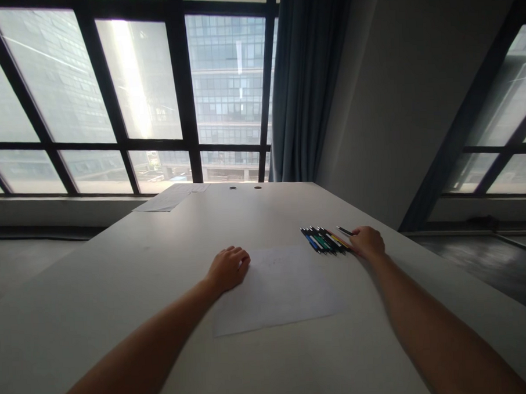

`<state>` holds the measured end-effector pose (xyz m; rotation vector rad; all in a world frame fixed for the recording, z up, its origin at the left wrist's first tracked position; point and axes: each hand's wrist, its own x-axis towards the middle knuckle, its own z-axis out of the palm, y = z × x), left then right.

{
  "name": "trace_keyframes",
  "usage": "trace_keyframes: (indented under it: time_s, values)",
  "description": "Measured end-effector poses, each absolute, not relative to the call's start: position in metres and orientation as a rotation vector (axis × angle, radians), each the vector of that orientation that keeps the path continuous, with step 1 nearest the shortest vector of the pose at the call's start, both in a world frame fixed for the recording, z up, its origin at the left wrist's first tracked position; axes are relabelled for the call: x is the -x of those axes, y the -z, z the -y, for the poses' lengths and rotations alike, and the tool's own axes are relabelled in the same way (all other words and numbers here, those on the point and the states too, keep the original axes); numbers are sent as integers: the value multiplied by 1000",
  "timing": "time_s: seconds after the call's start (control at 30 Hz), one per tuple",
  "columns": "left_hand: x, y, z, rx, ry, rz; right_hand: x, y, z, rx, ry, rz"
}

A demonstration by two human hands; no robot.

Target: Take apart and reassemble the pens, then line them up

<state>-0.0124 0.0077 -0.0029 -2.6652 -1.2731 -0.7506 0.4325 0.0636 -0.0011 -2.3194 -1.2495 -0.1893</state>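
A blank-looking sheet of white paper [285, 295] lies on the table in front of me; faint marks near its top edge are too small to make out. My left hand [229, 269] rests palm down on the paper's upper left edge, its fingers loosely bent and a gap showing by the thumb. To the right of the sheet, several pens [321, 241] lie side by side in a slanted row, with blue, green, yellow and orange parts. At the row's right end my right hand [368, 242] pinches a black pen [345, 231], its pointed end facing left.
The white table [171, 288] stretches away toward large windows [227, 82]. More papers [169, 198] lie at its far left corner. Two small dark round spots [257, 187] sit near the far edge. A blue curtain [306, 90] hangs beyond, beside a grey wall [385, 110].
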Motion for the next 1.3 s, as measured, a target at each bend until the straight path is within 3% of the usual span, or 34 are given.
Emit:
trace_keyframes:
  time_s: [1.3]
  values:
    - [12,1,-7,2661,762,1264,-418,-9,-58,2349,-119,1310]
